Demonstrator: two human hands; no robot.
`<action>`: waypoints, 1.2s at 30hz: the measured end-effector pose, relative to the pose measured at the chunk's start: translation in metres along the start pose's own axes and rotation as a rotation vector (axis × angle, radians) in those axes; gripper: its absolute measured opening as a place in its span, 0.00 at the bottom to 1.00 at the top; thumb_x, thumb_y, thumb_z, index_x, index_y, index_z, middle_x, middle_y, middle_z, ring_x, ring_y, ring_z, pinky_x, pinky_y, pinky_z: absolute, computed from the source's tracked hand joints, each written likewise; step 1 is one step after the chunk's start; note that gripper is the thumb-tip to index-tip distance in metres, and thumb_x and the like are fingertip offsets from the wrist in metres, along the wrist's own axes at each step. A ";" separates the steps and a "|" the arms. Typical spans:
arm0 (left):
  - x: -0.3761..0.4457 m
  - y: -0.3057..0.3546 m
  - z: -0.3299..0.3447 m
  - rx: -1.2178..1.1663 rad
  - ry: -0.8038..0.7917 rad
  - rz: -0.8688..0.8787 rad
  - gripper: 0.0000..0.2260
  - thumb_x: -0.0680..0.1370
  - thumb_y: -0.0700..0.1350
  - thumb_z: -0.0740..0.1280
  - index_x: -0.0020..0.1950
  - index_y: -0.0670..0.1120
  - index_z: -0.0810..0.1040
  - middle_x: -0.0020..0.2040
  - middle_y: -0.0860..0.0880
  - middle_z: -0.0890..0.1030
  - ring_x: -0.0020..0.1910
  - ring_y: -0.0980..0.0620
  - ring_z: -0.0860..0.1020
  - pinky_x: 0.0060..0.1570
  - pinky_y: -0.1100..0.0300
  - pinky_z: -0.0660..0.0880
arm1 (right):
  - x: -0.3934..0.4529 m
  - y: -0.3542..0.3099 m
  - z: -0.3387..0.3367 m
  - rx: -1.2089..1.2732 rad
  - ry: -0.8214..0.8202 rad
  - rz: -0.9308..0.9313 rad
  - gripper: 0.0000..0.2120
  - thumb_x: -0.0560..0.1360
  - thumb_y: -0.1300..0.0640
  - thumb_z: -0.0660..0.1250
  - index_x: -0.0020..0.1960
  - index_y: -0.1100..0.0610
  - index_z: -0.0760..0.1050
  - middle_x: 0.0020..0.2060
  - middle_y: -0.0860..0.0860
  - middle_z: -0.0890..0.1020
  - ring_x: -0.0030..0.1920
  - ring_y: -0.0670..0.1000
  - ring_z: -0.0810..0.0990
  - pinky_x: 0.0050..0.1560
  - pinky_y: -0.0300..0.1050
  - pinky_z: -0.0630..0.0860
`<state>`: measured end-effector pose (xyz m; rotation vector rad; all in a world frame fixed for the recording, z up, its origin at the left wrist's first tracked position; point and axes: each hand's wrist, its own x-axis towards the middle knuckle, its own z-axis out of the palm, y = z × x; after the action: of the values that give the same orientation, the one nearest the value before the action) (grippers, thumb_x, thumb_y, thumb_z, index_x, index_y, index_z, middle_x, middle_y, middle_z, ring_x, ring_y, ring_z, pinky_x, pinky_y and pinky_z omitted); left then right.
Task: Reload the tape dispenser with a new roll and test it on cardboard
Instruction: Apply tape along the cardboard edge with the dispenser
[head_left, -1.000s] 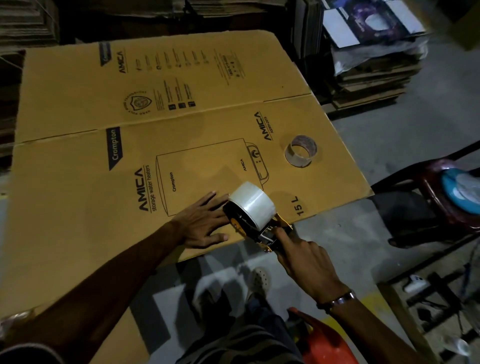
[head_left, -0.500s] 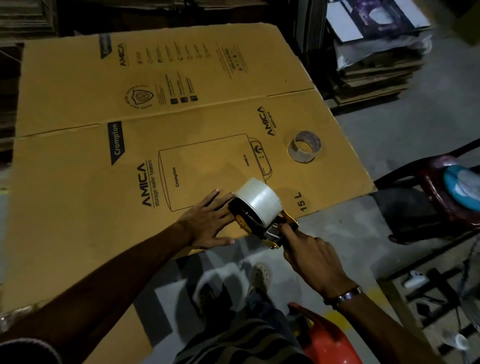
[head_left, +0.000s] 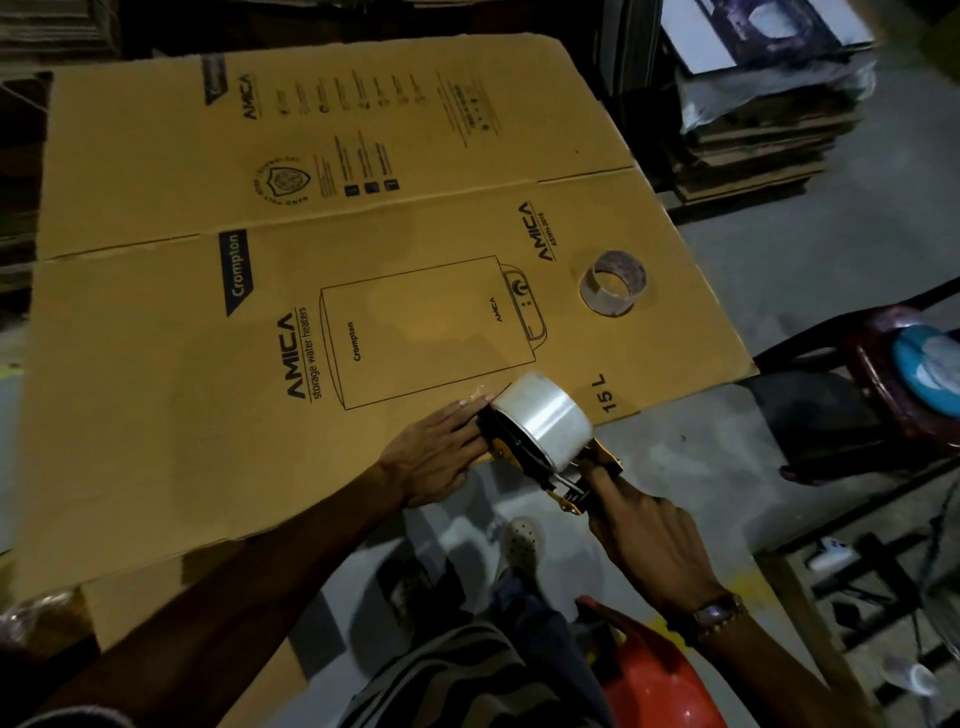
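A large flattened cardboard box (head_left: 218, 364) printed with "AMICA" lies spread out in front of me. At its near edge sits a yellow and black tape dispenser (head_left: 524, 447) loaded with a full clear tape roll (head_left: 543, 421). My right hand (head_left: 644, 540) grips the dispenser's handle. My left hand (head_left: 431, 457) lies flat on the cardboard, fingers straight and pressing down right beside the dispenser's front end. A short shiny strip of tape shows at my fingertips. An almost spent tape core (head_left: 613, 283) stands on the cardboard further right.
Stacks of flat cardboard (head_left: 753, 135) stand at the back right. A dark red chair (head_left: 893, 379) with a blue thing on it is at the right. An orange object (head_left: 654, 686) is by my knee. My foot (head_left: 522, 540) stands on grey floor below the cardboard's edge.
The dispenser and both hands have stayed at the same spot on the cardboard's near edge. My left fingers have drawn together against the dispenser's front. The view shifted slightly.
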<state>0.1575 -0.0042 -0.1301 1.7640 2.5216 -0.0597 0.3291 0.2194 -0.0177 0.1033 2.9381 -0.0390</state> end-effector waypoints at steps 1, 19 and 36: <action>0.000 -0.001 0.002 0.009 -0.009 -0.008 0.28 0.78 0.53 0.56 0.77 0.45 0.61 0.78 0.40 0.62 0.79 0.41 0.55 0.76 0.44 0.58 | -0.001 0.000 0.001 0.012 -0.011 0.003 0.17 0.75 0.55 0.66 0.62 0.49 0.66 0.41 0.53 0.83 0.27 0.57 0.78 0.23 0.46 0.68; 0.008 0.024 0.000 0.030 -0.016 -0.132 0.28 0.75 0.44 0.69 0.74 0.56 0.64 0.79 0.41 0.48 0.79 0.36 0.51 0.72 0.34 0.57 | -0.024 0.017 0.010 0.026 -0.007 0.038 0.20 0.76 0.53 0.63 0.67 0.49 0.66 0.45 0.52 0.83 0.31 0.61 0.79 0.27 0.48 0.70; 0.019 0.015 -0.013 0.109 -0.107 0.024 0.28 0.78 0.47 0.51 0.79 0.49 0.54 0.80 0.39 0.48 0.80 0.39 0.44 0.77 0.41 0.48 | -0.040 -0.012 0.022 0.170 -0.002 0.117 0.15 0.79 0.57 0.59 0.65 0.51 0.64 0.54 0.55 0.81 0.42 0.64 0.81 0.34 0.50 0.70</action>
<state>0.1647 0.0196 -0.1182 1.7767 2.4653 -0.2881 0.3715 0.2040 -0.0314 0.3003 2.9154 -0.2713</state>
